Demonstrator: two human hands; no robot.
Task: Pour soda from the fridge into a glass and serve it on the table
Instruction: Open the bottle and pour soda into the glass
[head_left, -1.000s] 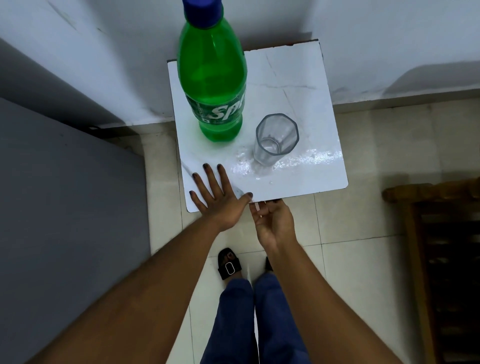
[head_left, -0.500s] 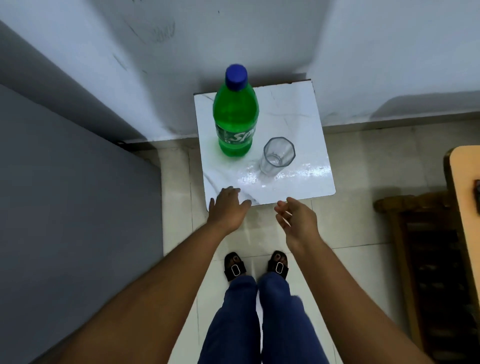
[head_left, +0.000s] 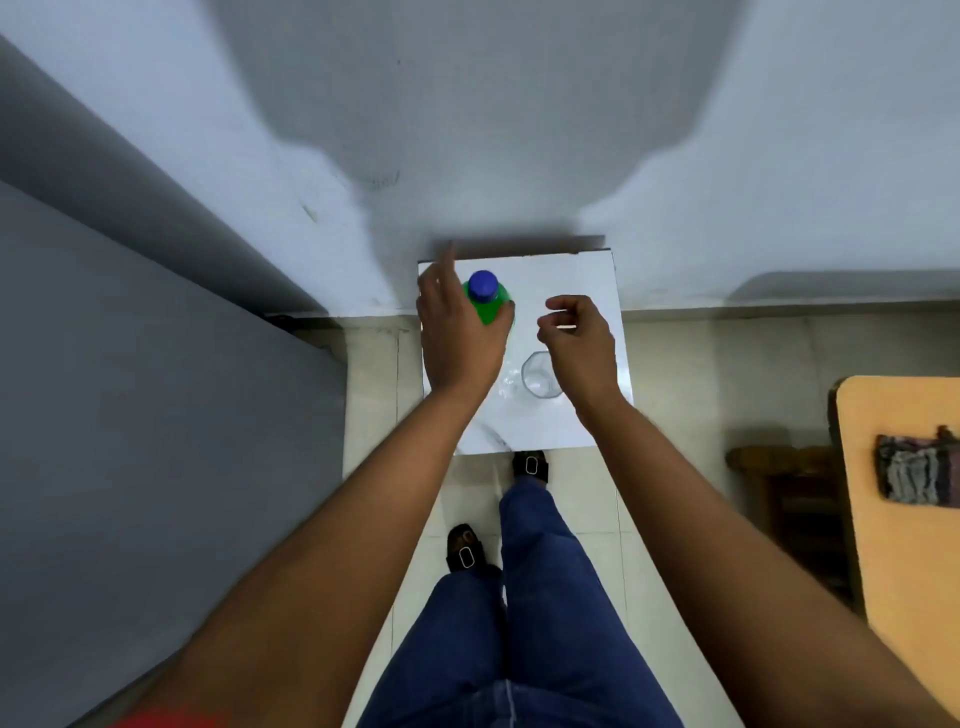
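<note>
Green bottle (head_left: 491, 306) gripped by left hand (head_left: 457, 332); right hand (head_left: 579, 340) half-curled, empty, over glass (head_left: 540, 375).

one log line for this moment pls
left hand: wrapped on soda bottle | right hand: empty, above glass | cap: on | glass: empty

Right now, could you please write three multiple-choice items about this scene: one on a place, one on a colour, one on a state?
1. Where does the empty glass stand on the small white table?
A. beyond the green soda bottle
B. nearer the person than the bottle, under the right hand
C. on the floor

2. What colour is the bottle cap?
A. blue
B. red
C. white

3. What is the left hand doing?
A. wrapped around the green soda bottle
B. lying flat on the table
C. holding the glass

Answers: 1 B, the right hand hangs just above it; 2 A, the cap shows blue; 3 A, fingers curl around the bottle's shoulder.
</note>
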